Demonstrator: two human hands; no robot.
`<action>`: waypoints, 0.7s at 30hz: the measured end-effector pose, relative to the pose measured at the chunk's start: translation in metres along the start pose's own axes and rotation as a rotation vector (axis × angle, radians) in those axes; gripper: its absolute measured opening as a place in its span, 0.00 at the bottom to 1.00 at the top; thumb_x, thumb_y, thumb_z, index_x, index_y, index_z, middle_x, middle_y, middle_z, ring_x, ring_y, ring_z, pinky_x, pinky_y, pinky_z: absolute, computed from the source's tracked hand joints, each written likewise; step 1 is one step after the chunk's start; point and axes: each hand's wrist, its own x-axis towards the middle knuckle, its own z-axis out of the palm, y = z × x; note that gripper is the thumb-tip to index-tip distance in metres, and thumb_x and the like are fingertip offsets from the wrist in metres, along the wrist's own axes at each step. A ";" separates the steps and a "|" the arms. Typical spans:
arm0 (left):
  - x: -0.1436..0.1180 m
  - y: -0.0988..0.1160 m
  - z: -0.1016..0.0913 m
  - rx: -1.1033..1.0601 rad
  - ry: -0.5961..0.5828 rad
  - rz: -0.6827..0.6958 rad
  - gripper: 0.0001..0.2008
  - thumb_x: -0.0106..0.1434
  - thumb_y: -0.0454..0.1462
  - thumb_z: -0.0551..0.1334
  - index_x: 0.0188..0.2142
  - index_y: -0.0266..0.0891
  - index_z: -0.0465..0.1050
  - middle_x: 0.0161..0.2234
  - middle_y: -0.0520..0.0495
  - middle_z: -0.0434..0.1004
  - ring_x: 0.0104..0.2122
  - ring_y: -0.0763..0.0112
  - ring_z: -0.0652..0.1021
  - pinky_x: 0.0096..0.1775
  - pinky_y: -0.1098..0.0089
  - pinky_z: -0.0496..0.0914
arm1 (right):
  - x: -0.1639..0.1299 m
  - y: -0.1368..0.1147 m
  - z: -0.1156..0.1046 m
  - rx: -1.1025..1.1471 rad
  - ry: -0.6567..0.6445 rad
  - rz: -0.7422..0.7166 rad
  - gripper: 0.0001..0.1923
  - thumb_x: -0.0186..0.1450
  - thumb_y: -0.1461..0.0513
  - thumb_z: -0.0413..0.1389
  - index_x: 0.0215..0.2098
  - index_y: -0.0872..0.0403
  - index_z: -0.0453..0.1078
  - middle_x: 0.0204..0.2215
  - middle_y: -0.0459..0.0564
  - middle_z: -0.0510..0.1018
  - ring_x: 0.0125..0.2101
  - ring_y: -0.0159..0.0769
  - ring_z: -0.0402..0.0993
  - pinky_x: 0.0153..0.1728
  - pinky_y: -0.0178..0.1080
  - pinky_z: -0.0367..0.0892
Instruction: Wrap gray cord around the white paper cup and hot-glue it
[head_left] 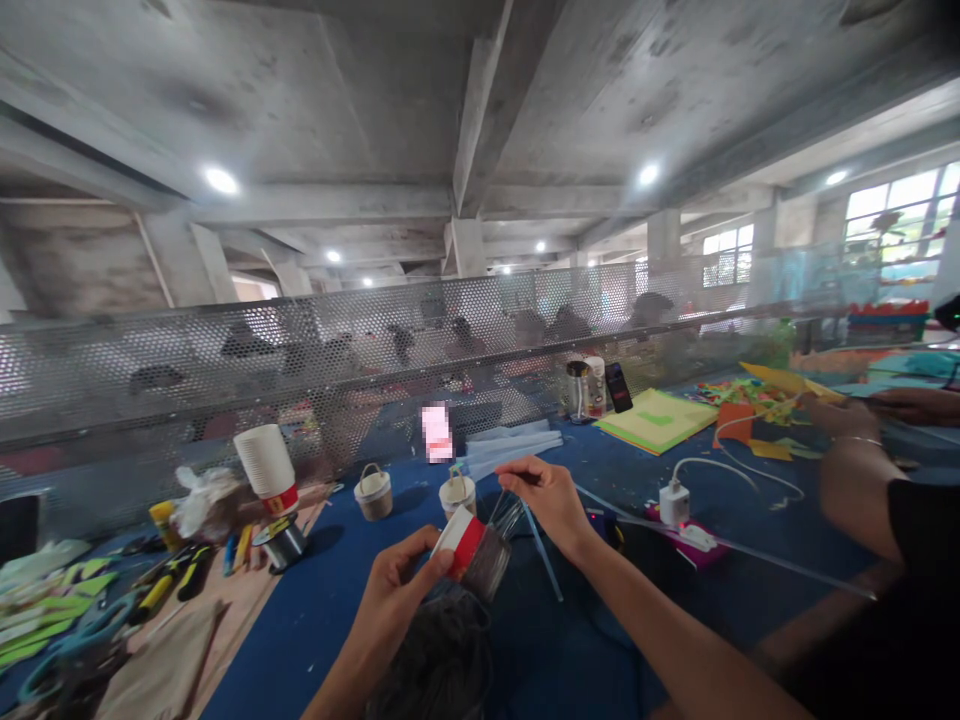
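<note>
My left hand grips a tilted paper cup, white and red, with grey yarn wrapped around its far part. Thin clear strips stick out at the cup's far end. Above that end, my right hand pinches a thin grey strand running down to the cup. Dark grey yarn lies in a heap below my left hand. Just beyond the cup stands a small pale cup with a handle, partly hidden. A similar handled cup stands to its left.
On the left are stacked paper cups, a wire spool, pliers and scissors. A perforated metal screen borders the blue table. A charger and cables lie right, near a co-worker's hand.
</note>
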 end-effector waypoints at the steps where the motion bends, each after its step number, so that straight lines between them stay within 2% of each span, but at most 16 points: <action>1: 0.000 0.000 0.000 -0.008 -0.012 0.003 0.15 0.61 0.44 0.63 0.25 0.35 0.73 0.25 0.51 0.67 0.28 0.71 0.67 0.31 0.74 0.62 | 0.000 0.001 0.000 -0.003 0.000 -0.008 0.11 0.59 0.56 0.61 0.36 0.52 0.79 0.33 0.49 0.81 0.34 0.38 0.76 0.38 0.38 0.70; 10: -0.001 0.003 0.002 -0.084 -0.081 -0.025 0.13 0.62 0.43 0.63 0.27 0.35 0.75 0.27 0.50 0.69 0.29 0.71 0.68 0.33 0.74 0.64 | -0.002 0.002 0.004 -0.071 0.034 -0.095 0.07 0.60 0.58 0.61 0.35 0.51 0.79 0.33 0.48 0.80 0.35 0.38 0.75 0.38 0.37 0.70; 18: -0.005 0.005 0.004 -0.144 -0.001 -0.057 0.14 0.59 0.44 0.65 0.26 0.34 0.75 0.27 0.48 0.71 0.29 0.70 0.70 0.31 0.73 0.65 | -0.005 -0.001 0.004 -0.151 0.002 -0.090 0.06 0.60 0.60 0.60 0.34 0.51 0.79 0.32 0.49 0.80 0.35 0.38 0.76 0.38 0.37 0.69; 21: -0.004 0.007 0.004 -0.148 -0.011 -0.041 0.14 0.59 0.43 0.65 0.26 0.34 0.76 0.27 0.48 0.71 0.29 0.70 0.70 0.32 0.73 0.66 | -0.006 -0.001 0.005 -0.176 -0.009 -0.070 0.06 0.60 0.61 0.61 0.33 0.51 0.79 0.32 0.48 0.80 0.34 0.37 0.75 0.37 0.36 0.68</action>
